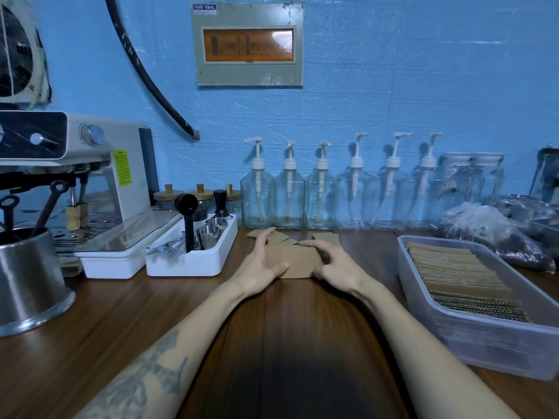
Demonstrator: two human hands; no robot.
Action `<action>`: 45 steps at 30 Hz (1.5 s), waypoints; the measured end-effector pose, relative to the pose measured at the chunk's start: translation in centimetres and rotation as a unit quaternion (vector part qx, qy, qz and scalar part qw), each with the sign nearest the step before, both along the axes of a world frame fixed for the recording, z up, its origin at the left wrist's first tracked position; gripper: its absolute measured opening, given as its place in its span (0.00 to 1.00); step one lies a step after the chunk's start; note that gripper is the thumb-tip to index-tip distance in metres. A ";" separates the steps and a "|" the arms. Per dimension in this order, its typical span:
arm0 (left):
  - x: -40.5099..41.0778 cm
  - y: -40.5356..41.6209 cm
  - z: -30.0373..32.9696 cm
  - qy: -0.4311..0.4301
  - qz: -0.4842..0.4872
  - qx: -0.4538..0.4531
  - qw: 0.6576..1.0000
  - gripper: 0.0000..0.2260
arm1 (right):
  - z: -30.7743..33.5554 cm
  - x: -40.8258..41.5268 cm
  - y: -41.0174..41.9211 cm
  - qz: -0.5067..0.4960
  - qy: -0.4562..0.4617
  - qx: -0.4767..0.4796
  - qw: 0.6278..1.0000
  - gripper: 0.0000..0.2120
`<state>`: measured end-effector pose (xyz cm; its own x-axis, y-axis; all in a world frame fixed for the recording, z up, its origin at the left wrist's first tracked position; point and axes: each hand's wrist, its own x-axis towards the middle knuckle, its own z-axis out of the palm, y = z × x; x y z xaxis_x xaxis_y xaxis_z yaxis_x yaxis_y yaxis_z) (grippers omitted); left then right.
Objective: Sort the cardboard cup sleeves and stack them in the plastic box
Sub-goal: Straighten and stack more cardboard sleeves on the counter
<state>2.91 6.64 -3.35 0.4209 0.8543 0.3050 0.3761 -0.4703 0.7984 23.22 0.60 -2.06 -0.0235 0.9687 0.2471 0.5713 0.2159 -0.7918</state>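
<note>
You've got the flat cardboard sleeve (295, 263) lying crosswise on the table, left hand (262, 265) pressing one end with straight fingers, right hand (328, 261) curled round the other, and the plastic box (472, 325) sits right of it, nearer your right hand.

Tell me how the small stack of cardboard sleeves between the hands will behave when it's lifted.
The sleeve stack is flat corrugated card, so probably light and fairly stiff. Loose layers may slide or fan apart unless both hands, left hand and right hand, squeeze its ends.
</note>
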 end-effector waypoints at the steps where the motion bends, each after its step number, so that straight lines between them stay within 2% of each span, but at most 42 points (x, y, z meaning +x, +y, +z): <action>1: 0.0 0.0 0.0 0.004 -0.005 0.008 1.000 0.33 | 0.0 -0.1 0.0 0.008 0.001 0.000 1.000 0.32; 5: -0.1 0.0 -0.2 0.043 0.007 0.063 0.997 0.20 | -0.1 -0.4 0.0 0.013 -0.009 0.028 0.999 0.26; 8: 0.1 0.2 -0.2 0.045 0.028 0.093 0.994 0.13 | -0.3 -0.4 0.0 -0.009 -0.036 0.041 0.998 0.20; 13: 0.4 0.2 -0.2 0.039 0.023 0.090 0.995 0.11 | -0.4 -0.3 0.0 -0.033 -0.049 0.052 0.997 0.17; 17: 0.4 0.2 -0.2 0.035 0.030 0.074 0.996 0.15 | -0.4 0.0 0.1 -0.044 -0.053 0.051 0.996 0.16; 21: 0.4 0.2 -0.2 0.066 0.048 0.062 0.995 0.28 | -0.2 1.2 0.1 -0.090 -0.045 0.057 0.993 0.17; 26: 1.1 0.7 -0.1 0.184 0.120 0.057 0.974 0.38 | -0.2 2.9 0.2 -0.176 -0.035 0.056 0.982 0.18; 30: 2.8 1.2 0.2 0.238 0.110 0.038 0.964 0.43 | -0.3 4.1 0.3 -0.229 -0.040 0.034 0.972 0.18; 34: 4.3 2.1 0.3 0.271 0.084 0.035 0.958 0.44 | -0.1 5.3 0.2 -0.258 -0.038 0.028 0.965 0.18; 38: 5.0 3.9 1.0 0.311 0.035 0.096 0.945 0.37 | -0.1 5.9 0.0 -0.275 -0.068 0.026 0.959 0.18; 42: 5.6 5.8 1.3 0.377 0.000 0.127 0.917 0.39 | -0.1 6.2 0.2 -0.281 -0.080 0.038 0.955 0.19; 45: 5.9 6.7 1.1 0.395 -0.018 0.136 0.908 0.40 | 0.0 6.6 0.4 -0.288 -0.080 0.040 0.953 0.19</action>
<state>8.83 13.33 -2.23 0.6267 0.7736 0.0935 0.7614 -0.6335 0.1378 29.82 1.02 -2.08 0.4630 0.8103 0.3593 0.7258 -0.1139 -0.6784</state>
